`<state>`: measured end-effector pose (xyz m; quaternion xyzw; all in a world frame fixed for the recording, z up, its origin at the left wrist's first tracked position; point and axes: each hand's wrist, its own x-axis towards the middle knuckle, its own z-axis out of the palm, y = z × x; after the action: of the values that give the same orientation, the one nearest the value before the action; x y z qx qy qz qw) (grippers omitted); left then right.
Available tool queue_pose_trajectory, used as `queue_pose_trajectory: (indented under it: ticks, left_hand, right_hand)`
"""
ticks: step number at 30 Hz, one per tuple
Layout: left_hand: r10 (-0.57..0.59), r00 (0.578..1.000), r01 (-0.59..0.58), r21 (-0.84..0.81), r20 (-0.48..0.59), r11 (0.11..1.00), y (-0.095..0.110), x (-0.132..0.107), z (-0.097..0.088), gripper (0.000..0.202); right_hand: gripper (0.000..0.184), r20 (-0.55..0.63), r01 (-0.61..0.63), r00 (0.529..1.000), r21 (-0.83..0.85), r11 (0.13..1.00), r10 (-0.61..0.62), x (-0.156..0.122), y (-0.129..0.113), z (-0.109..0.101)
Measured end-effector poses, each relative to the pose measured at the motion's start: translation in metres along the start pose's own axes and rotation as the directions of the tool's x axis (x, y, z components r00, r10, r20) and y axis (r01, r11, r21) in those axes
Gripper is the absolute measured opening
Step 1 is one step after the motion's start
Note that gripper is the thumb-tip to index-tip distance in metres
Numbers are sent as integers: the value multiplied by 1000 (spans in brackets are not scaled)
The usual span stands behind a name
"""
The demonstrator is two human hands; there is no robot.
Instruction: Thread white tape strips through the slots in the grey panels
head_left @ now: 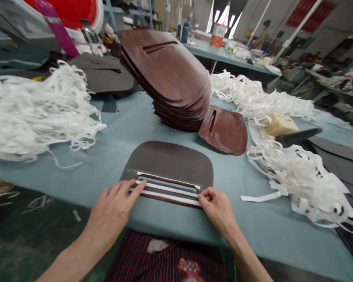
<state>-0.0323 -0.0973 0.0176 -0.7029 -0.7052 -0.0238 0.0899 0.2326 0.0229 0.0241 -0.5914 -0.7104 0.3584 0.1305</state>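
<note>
A dark grey leather-like panel (170, 158) with rounded far corners lies flat on the table before me. A long slot (167, 183), edged in reddish brown, runs through its near part. White strips of tape (170, 190) lie along the slot and the panel's near edge. My left hand (113, 207) rests on the left end of the panel, fingers stretched out and index fingertip on a strip. At the other end, my right hand (219, 205) has thumb and forefinger pinched together at the tip of the middle white strip.
Behind the panel rises a stack of brown leather-like panels (170, 70) with slots. Heaps of white strips lie left (32, 113) and right (302, 176). A yellowish block (281, 124) and a dark-handled tool (298, 137) sit at right. Another person (261, 37) is far back.
</note>
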Motion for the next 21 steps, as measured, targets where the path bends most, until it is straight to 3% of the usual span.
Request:
queue_pose_trajectory:
  ticks: [5, 12, 15, 18, 21]
  left_hand:
    - [6, 1000, -8, 102, 26, 995, 11, -5, 2, 62]
    - [-35, 999, 35, 19, 4, 999, 13, -3, 4, 49]
    - [-36, 999, 36, -43, 0, 998, 9, 6, 6, 47]
    - [-24, 999, 22, -117, -20, 993, 4, 20, 8, 49]
    - [-32, 998, 22, -177, -56, 984, -2, 31, 9, 45]
  right_hand:
    - [16, -20, -8, 1000, -93, 996, 6, 2, -3, 1]
    - [12, -34, -18, 999, -322, 946, 7, 0, -9, 5]
    - [16, -62, 151, 977, -479, 865, -205, -2, -20, 14]
    - [34, 42, 431, 877, -507, 746, -479, -1, -32, 27]
    - [29, 124, 530, 826, -503, 683, -550, 3, -38, 35]
